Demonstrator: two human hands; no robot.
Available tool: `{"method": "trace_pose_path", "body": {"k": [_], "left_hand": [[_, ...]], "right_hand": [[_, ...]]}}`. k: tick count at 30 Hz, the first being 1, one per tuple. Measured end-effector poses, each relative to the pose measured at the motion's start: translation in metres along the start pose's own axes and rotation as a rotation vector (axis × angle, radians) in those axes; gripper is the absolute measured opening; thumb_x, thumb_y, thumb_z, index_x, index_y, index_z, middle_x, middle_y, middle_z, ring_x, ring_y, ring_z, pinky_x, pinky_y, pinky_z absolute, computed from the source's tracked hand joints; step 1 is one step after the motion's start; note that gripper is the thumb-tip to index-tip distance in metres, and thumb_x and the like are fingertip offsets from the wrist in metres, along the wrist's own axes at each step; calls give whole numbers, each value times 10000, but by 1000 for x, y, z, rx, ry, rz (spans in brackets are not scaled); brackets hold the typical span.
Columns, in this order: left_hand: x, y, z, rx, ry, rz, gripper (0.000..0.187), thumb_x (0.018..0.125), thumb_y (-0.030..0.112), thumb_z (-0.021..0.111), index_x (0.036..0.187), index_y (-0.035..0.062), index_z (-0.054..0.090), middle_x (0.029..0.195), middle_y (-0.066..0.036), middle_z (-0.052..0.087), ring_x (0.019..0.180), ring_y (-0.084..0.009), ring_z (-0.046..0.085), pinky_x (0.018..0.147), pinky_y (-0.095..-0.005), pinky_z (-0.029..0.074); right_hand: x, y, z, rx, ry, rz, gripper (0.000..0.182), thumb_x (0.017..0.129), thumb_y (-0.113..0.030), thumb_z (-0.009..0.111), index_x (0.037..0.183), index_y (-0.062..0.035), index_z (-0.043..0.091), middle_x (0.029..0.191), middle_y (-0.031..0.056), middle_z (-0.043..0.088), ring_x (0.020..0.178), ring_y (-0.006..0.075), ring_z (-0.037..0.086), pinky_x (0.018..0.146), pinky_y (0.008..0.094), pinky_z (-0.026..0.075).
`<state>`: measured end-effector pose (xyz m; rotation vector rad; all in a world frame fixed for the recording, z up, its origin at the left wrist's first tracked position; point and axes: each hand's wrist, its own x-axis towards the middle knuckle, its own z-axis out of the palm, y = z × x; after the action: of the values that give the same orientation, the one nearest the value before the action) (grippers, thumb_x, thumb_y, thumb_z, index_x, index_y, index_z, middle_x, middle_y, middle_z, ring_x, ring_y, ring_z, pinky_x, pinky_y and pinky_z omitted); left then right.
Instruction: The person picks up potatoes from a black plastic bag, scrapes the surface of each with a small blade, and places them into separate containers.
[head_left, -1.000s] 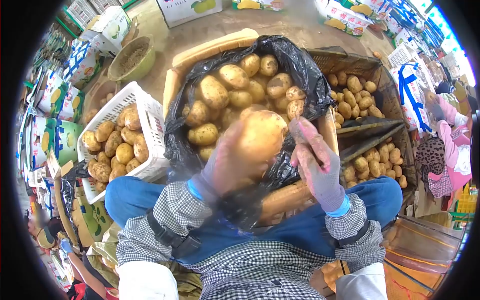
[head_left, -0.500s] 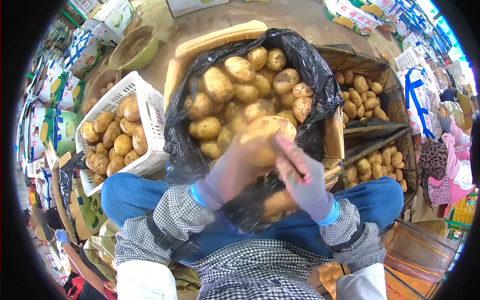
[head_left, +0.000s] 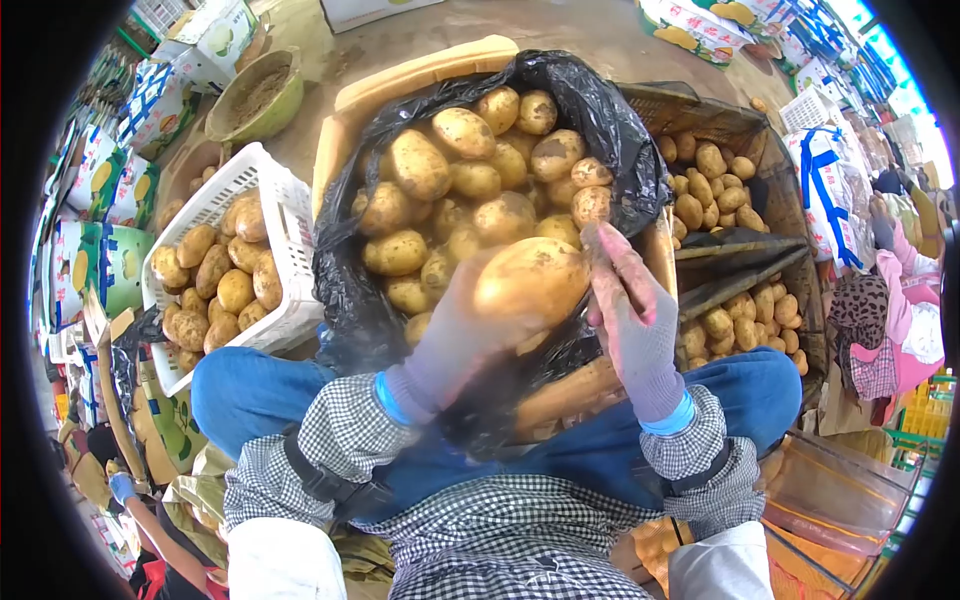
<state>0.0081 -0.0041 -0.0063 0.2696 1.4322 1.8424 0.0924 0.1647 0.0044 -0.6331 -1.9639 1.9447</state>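
Observation:
A large yellow potato [head_left: 532, 283] is held in my left hand [head_left: 455, 335], gloved in grey and partly blurred by motion. My right hand [head_left: 634, 325], in a grey glove with bare, dirty fingertips, is beside the potato's right end with its fingers stretched out. Whether the fingertips touch the potato is unclear. Beneath both hands lies a box lined with a black plastic bag [head_left: 590, 95], filled with potatoes [head_left: 418, 165].
A white crate [head_left: 290, 215] of potatoes is on the left, near a green basin [head_left: 285, 105]. Dark-lined crates [head_left: 790, 190] with potatoes stand on the right. Cartons line the far left. A person's blue-gloved hand [head_left: 121, 487] shows at lower left, and a person in pink [head_left: 905, 330] at right.
My right hand has moved right, and its fingers have straightened away from the potato. The potato in my left hand shows more clearly. The whole view has shifted slightly.

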Motion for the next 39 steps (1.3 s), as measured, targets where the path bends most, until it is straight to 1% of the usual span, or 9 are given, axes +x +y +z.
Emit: {"method": "trace_pose_path", "body": {"k": [4,15,18,24,26,27,31,36,39], "left_hand": [[0,5,2,-24,16,-52,751,785,-33,697,1432,53,324,1302,-97,520,1197,-188,536,1001,-327,460],[1,8,-4,-42,28,11,741,748,-3,743,1387,44,370,1324,-106,504,1221,-199,519,1016,-341,451],[6,-5,-4,15,48,280,634,759,-9,753,1321,61,469,1222,-130,565,1124,-235,583,927,-346,510],[10,22,-4,812,35,955,427,762,110,764,1151,25,609,1189,-233,549,1067,-434,560,902,-417,492],[7,22,-3,807,75,800,645,749,88,777,1316,37,474,1296,-203,499,1167,-380,525,976,-405,464],[6,14,-2,744,99,654,755,734,79,793,1382,63,406,1337,-174,478,1216,-320,514,997,-399,462],[0,20,6,40,-131,226,877,761,41,782,1479,75,280,1388,-110,454,1249,-214,513,991,-365,489],[-1,15,-4,237,-73,186,740,801,-1,729,1426,-27,335,1439,-146,400,1279,-220,457,1045,-376,428],[-1,22,-12,-85,-81,35,791,781,51,777,1438,15,338,1405,-119,432,1237,-198,497,973,-350,484]], "right_hand": [[-10,9,9,-44,-67,-138,423,979,-64,551,1400,-65,515,1153,51,638,612,39,481,504,175,403],[-8,-23,1,107,-101,193,431,996,-112,525,1424,-84,485,896,31,645,573,22,502,447,147,373],[4,-19,-13,143,13,201,424,1003,-127,489,1422,-63,466,980,73,640,609,33,531,476,176,426],[-4,-7,-11,448,-382,542,545,944,-297,580,1398,-39,424,1172,92,616,848,178,634,604,260,546],[0,-7,-18,752,-385,598,620,909,-346,624,1394,-22,414,1269,118,586,996,233,649,721,320,583],[1,-14,-19,581,-365,518,710,851,-316,673,1417,-3,381,1376,155,518,1234,277,551,935,406,534],[3,-21,-10,610,-309,197,806,799,-217,711,1459,12,308,1366,155,490,1278,271,493,1078,408,410],[1,-7,-11,526,-331,126,887,707,-128,773,1459,-9,319,1385,145,467,1279,257,491,1087,387,414],[1,-9,-13,510,-347,99,898,695,-105,783,1460,-21,319,1385,132,464,1281,252,488,1087,378,416]]}}
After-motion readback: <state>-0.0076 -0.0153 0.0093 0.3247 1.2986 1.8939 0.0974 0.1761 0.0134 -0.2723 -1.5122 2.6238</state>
